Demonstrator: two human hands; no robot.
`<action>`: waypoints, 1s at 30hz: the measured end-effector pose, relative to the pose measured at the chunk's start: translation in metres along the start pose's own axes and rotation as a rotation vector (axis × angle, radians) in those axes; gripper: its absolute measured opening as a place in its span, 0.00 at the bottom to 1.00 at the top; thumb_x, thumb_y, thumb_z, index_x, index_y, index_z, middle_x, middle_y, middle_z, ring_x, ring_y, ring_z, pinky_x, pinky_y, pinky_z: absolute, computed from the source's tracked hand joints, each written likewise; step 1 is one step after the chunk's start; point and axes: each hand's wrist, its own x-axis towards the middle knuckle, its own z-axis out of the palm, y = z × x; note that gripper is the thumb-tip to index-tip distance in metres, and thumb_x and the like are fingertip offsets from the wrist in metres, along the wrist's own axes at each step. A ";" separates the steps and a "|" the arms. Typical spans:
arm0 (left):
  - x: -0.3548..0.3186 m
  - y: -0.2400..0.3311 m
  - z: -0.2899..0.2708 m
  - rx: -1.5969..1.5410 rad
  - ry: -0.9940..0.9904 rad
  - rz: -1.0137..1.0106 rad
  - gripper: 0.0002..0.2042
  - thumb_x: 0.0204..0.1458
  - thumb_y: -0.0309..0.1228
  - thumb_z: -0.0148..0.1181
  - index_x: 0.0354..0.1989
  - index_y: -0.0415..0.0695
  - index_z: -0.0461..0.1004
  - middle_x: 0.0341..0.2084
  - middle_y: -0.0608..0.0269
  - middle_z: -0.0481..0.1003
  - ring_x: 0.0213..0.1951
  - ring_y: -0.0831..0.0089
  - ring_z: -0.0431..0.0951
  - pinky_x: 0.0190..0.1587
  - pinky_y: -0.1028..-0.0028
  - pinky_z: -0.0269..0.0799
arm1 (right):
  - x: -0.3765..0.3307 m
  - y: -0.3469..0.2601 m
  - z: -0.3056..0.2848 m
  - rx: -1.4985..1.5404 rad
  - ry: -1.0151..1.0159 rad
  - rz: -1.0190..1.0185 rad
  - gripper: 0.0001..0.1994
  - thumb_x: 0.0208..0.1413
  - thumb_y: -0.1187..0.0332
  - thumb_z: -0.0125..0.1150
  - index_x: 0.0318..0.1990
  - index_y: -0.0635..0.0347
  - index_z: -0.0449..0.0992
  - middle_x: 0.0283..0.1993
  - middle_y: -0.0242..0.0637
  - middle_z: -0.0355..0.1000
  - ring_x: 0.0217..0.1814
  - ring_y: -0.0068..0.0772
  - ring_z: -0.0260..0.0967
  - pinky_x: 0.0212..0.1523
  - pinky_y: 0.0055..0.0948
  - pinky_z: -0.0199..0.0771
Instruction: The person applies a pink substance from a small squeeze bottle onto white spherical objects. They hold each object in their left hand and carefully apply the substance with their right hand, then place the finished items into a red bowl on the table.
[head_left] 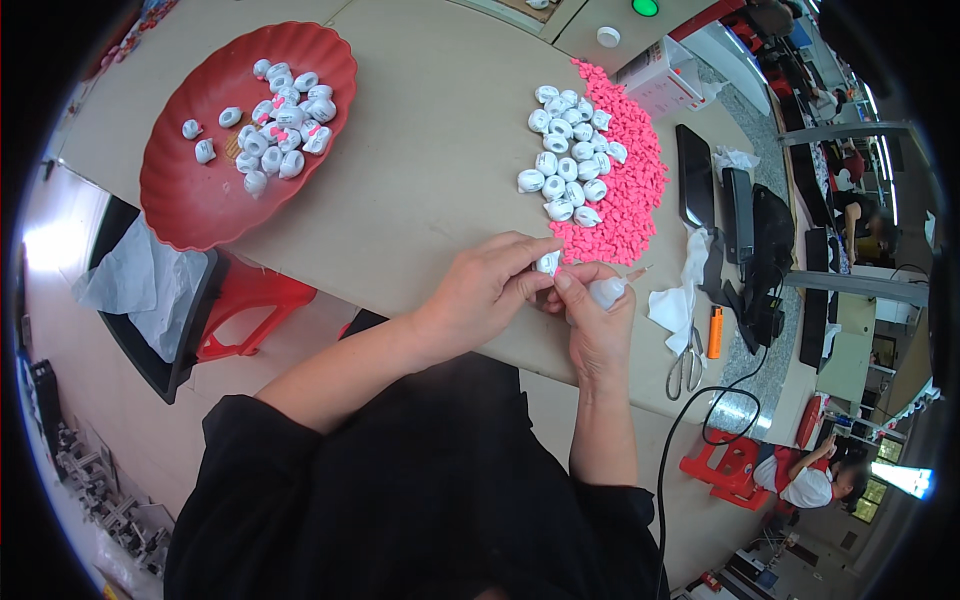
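Note:
My left hand (478,292) is closed, pinching a small white rounded piece (547,262) between thumb and fingers. Against that piece, my right hand (601,335) brings its thumb and forefinger together on a tiny pink piece (558,273). The same right hand also holds a small white squeeze bottle (607,292), its thin tip pointing right. Just beyond both hands lies a spread of tiny pink pieces (632,165), with several white rounded pieces (563,150) along its left side. What my right hand's other fingers do is partly hidden.
At the left, a red scalloped dish (180,215) holds several white pieces, some with pink bits. On the right lie a black phone (694,175), tissue (675,308), scissors (685,370), an orange lighter (715,332) and a black cable (680,415). A person (810,485) sits farther right.

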 end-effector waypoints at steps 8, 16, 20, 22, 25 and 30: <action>0.001 0.002 -0.001 -0.076 -0.007 -0.099 0.16 0.50 0.18 0.51 0.48 0.38 0.68 0.37 0.60 0.68 0.35 0.78 0.72 0.35 0.80 0.73 | -0.002 0.005 0.005 -0.073 0.046 -0.068 0.02 0.49 0.77 0.58 0.30 0.68 0.73 0.25 0.34 0.72 0.26 0.19 0.67 0.29 0.18 0.69; 0.000 0.006 0.000 0.081 0.058 -0.018 0.17 0.44 0.17 0.55 0.46 0.40 0.70 0.34 0.59 0.71 0.28 0.78 0.72 0.31 0.80 0.71 | -0.004 0.007 0.006 -0.180 0.070 -0.136 0.03 0.49 0.77 0.59 0.29 0.67 0.74 0.26 0.31 0.71 0.27 0.16 0.65 0.29 0.16 0.65; 0.000 0.003 0.002 0.114 0.091 0.026 0.18 0.42 0.17 0.56 0.44 0.41 0.71 0.34 0.59 0.72 0.25 0.78 0.71 0.28 0.79 0.70 | -0.003 0.010 0.006 -0.229 0.092 -0.166 0.02 0.48 0.77 0.60 0.29 0.66 0.75 0.26 0.30 0.71 0.27 0.14 0.64 0.28 0.14 0.62; 0.001 0.002 0.002 0.133 0.104 0.038 0.17 0.41 0.17 0.56 0.44 0.41 0.71 0.34 0.59 0.72 0.24 0.77 0.71 0.28 0.79 0.70 | -0.003 0.009 0.008 -0.224 0.091 -0.164 0.02 0.48 0.77 0.60 0.29 0.66 0.75 0.26 0.29 0.71 0.27 0.14 0.63 0.27 0.14 0.61; 0.001 0.002 0.003 0.154 0.115 0.053 0.16 0.41 0.18 0.57 0.42 0.40 0.71 0.34 0.57 0.72 0.25 0.73 0.72 0.27 0.77 0.71 | -0.002 0.008 0.009 -0.215 0.082 -0.152 0.02 0.48 0.77 0.60 0.29 0.66 0.75 0.26 0.29 0.71 0.27 0.14 0.63 0.27 0.14 0.61; 0.000 0.000 0.005 0.162 0.137 0.057 0.17 0.40 0.17 0.57 0.42 0.42 0.72 0.35 0.58 0.72 0.25 0.76 0.73 0.26 0.79 0.72 | -0.003 0.008 0.009 -0.232 0.065 -0.143 0.02 0.48 0.77 0.60 0.29 0.66 0.74 0.26 0.29 0.70 0.27 0.13 0.62 0.27 0.14 0.61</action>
